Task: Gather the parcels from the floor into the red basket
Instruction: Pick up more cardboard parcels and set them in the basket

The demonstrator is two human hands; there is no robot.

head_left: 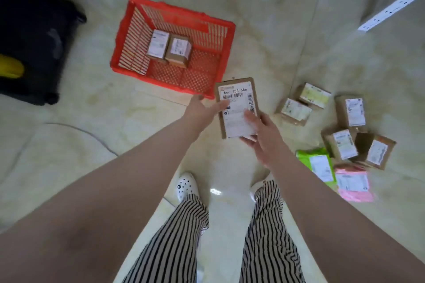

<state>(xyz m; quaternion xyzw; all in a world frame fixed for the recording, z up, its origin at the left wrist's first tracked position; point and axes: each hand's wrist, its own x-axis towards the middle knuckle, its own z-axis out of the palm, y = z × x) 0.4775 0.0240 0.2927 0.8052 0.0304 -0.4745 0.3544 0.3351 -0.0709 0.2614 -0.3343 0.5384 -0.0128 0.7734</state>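
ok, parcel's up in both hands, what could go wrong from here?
1. The right hand pinches the flat parcel only at its near end, and the left hand looks open beside it: loose grip, could drop.
2. It is outside the red basket rim, so an early release would land on the floor.

1. Bright, even daylight; soft shadows.
2. Small glare spot on the glossy floor [215,191] at 6 o'clock.
3. Wide-angle bending towards the edges.
4. Slight overall softness; 9 o'clock corner dark.
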